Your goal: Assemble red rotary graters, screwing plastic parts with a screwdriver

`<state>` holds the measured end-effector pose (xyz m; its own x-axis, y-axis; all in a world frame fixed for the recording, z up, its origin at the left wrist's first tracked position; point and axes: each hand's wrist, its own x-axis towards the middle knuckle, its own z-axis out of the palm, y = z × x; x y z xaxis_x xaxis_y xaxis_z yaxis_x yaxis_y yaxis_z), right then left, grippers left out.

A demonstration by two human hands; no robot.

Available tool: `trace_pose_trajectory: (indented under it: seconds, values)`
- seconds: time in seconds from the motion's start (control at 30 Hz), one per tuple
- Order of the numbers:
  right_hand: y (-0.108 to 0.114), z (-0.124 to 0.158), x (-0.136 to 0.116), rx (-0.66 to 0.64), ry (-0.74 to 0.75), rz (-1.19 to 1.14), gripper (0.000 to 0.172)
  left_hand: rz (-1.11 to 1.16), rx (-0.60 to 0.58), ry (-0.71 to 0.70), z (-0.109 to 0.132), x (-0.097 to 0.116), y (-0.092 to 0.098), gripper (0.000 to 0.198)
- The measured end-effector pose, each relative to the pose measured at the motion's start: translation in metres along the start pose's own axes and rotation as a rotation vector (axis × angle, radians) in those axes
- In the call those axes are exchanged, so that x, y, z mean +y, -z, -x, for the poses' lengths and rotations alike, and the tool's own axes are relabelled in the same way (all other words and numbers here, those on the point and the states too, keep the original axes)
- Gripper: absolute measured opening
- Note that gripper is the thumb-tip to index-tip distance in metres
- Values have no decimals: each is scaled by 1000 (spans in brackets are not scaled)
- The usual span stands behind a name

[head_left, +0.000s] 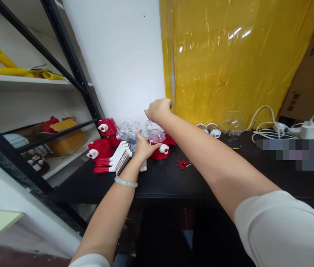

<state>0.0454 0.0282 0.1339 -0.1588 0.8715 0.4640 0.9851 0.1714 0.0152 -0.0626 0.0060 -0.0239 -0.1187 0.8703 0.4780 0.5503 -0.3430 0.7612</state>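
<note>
Three red housings with white knobs were countable: one (161, 151) just beside the left hand's thumb, and two (99, 149) (107, 127) to that hand's left. A cluster of clear plastic cups (130, 130) lay beyond the left hand; their number could not be told. One clear cup (157, 136), squat and see-through, sat on the red housing nearest the thumb, directly below the right hand.

The left hand (142, 147) lay spread, palm down, over a stack of white and red slats (111, 161). The right hand (159, 109) hung above with its fingers curled; whether it pinched anything could not be told.

To the right of both hands lay small red pieces (183, 163), two white caps (211, 131), a clear dome (230, 127) and white cables (268, 128), all on the black table (173, 181).
</note>
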Motion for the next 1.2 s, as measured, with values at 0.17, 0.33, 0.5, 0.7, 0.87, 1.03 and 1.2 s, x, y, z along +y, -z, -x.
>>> trace_pose_trajectory:
  seconds: [0.17, 0.33, 0.5, 0.7, 0.87, 1.03, 1.2]
  values:
    - [2, 2, 0, -6, 3, 20, 53, 6, 4, -1, 0, 0, 0, 121]
    - [2, 1, 1, -24, -8, -7, 50, 16, -4, 2, -2, -5, -2, 124]
    - [2, 1, 6, -14, 7, -107, 54, 48, -9, 6, -3, -8, -2, 125]
    - [3, 8, 42, -38, 79, -215, 84, 205, -74, 84, 0, 5, 7, 122]
    - [6, 22, 69, -53, 109, -281, 91, 317, -148, 89, 4, 11, 6, 119]
    - [10, 32, 81, -16, 29, -298, 86, 391, -299, 40, 5, 7, -1, 117]
    - [9, 33, 89, -42, 55, -392, 83, 376, -340, 39, 7, 10, -4, 112]
